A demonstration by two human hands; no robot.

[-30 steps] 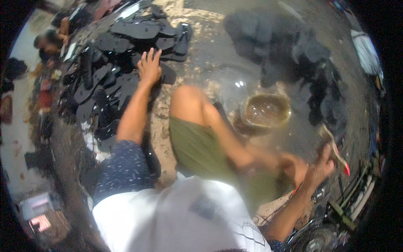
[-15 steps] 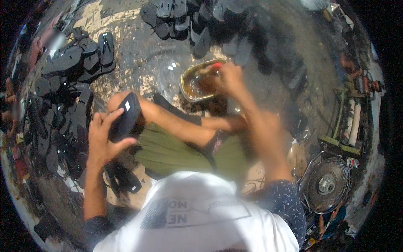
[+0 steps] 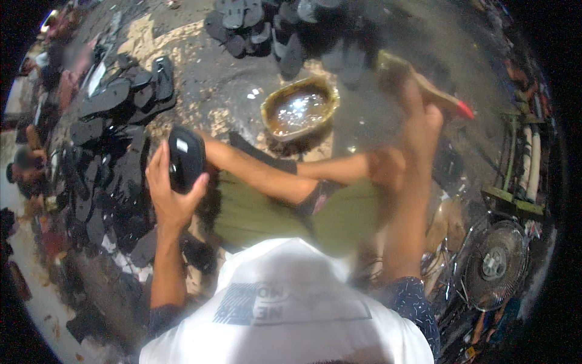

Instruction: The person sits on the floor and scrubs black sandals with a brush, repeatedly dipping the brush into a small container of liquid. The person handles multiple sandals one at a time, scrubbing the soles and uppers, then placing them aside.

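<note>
My left hand (image 3: 171, 195) is closed around the edge of a black slipper sole (image 3: 187, 162), which stands tilted above my left knee. A small white patch or glint shows near the top of its glossy face. Off to the right, my right hand (image 3: 419, 118) grips a brush (image 3: 447, 99) with a light wooden handle and a red tip. Motion smears this hand and the brush. Between the hands, beyond my crossed legs, stands a yellowish-rimmed tub (image 3: 267, 115) holding brown, shiny liquid.
Black soles lie heaped at the left (image 3: 106, 100), and more soles (image 3: 242, 24) are grouped at the far side. A round fan (image 3: 494, 264) stands at the right, near a green metal frame (image 3: 515, 200). Worn light sheeting (image 3: 163, 33) covers part of the dark floor.
My right hand has moved from the tub outward to the right, with the brush now showing in it. The left hand has turned the sole to a more face-on angle.
</note>
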